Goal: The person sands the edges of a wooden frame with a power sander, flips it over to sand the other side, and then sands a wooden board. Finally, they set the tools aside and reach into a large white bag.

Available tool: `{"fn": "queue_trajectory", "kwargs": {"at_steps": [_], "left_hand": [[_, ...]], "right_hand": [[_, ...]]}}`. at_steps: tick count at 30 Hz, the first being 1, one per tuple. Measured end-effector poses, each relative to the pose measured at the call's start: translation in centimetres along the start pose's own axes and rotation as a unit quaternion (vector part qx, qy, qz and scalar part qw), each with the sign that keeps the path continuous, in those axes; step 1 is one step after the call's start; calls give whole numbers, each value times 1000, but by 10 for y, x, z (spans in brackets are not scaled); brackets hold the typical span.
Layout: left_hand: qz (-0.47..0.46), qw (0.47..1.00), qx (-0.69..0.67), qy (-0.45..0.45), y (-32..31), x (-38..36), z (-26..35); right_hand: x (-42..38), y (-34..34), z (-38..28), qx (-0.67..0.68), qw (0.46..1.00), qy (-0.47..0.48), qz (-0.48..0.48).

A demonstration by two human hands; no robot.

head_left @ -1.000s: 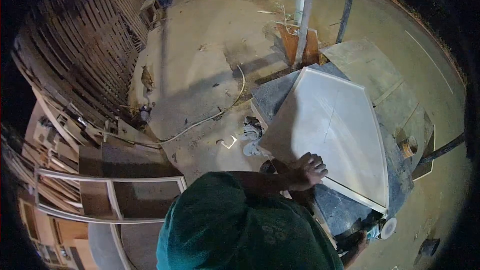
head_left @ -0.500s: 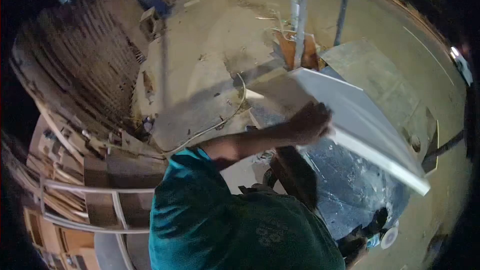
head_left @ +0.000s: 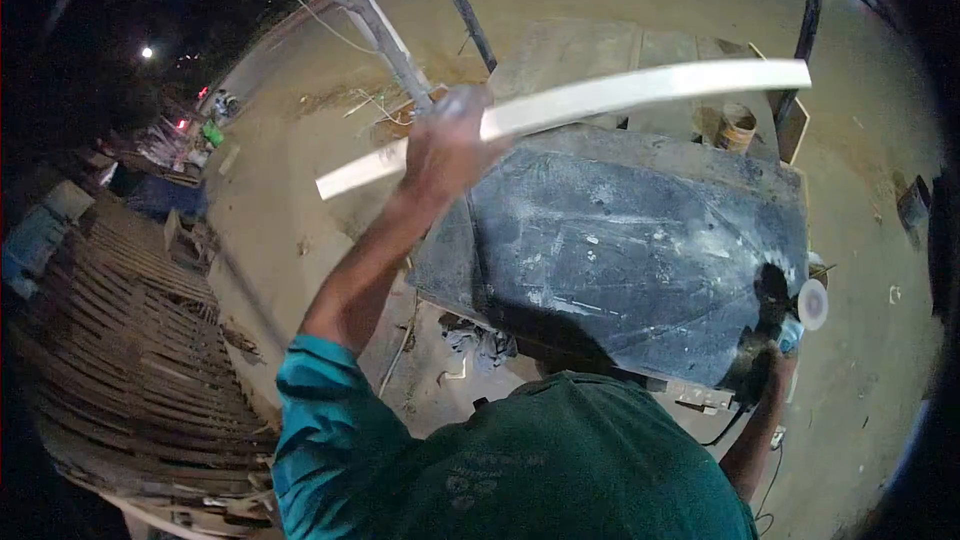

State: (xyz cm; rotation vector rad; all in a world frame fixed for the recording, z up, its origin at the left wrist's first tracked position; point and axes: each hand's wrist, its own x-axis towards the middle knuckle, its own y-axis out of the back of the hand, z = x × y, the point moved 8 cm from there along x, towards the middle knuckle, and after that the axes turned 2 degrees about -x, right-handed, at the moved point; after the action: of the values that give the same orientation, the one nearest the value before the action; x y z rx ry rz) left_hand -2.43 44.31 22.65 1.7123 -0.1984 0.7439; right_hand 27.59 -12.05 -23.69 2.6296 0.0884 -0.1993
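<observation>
My left hand point(head_left: 445, 152) is closed around a white-edged flat panel point(head_left: 640, 92), held up above the far side of the worktable. Only the panel's long narrow edge faces me, so its broad face is hidden. Low at the right, my right hand point(head_left: 783, 364) grips an angle grinder point(head_left: 789, 336) with a teal body and a round pale disc point(head_left: 813, 305). The grinder is at the right end of the dark, scuffed worktable top point(head_left: 600, 250), and shadow covers part of that hand. Motion blurs the left fingers.
A rusty bucket point(head_left: 737, 127) stands behind the table on a pale slab point(head_left: 570, 55). Posts point(head_left: 462, 5) rise beyond it. A corrugated sheet point(head_left: 120, 330) fills the left, a cable point(head_left: 770, 485) trails at lower right, and a road runs across the back.
The panel has gone from tilted, with its grey face showing, to edge-on and lifted off the tabletop. My view has turned right; the right hand keeps the grinder at the table's right end.
</observation>
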Motion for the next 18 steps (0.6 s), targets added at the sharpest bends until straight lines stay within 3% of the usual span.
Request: {"fn": "queue_trajectory", "kwargs": {"at_steps": [1,2,5,7,10,13,14,16,18], "left_hand": [[1,1000,-2,-3,1,13,-4],[-8,1000,1,21,3,30,-11],[3,1000,3,30,9,70,-23],[25,1000,4,12,15,97,-28],[-42,996,16,81,23,137,-45],[-49,991,48,113,59,160,-49],[-40,991,48,122,71,164,-54],[-34,989,28,139,90,167,-64],[-18,991,8,129,107,161,-70]], "right_hand": [[-6,-7,-2,109,992,-51,-39],[-3,-5,1,111,992,-49,-35],[14,-2,20,36,998,-48,-36],[14,4,4,-63,993,95,18],[-11,3,-29,-1,999,43,-5],[-13,7,-34,-91,994,43,43],[-14,8,-34,-90,994,36,48],[-16,-3,-36,30,998,36,-41],[-15,2,-34,-6,999,43,1]]}}
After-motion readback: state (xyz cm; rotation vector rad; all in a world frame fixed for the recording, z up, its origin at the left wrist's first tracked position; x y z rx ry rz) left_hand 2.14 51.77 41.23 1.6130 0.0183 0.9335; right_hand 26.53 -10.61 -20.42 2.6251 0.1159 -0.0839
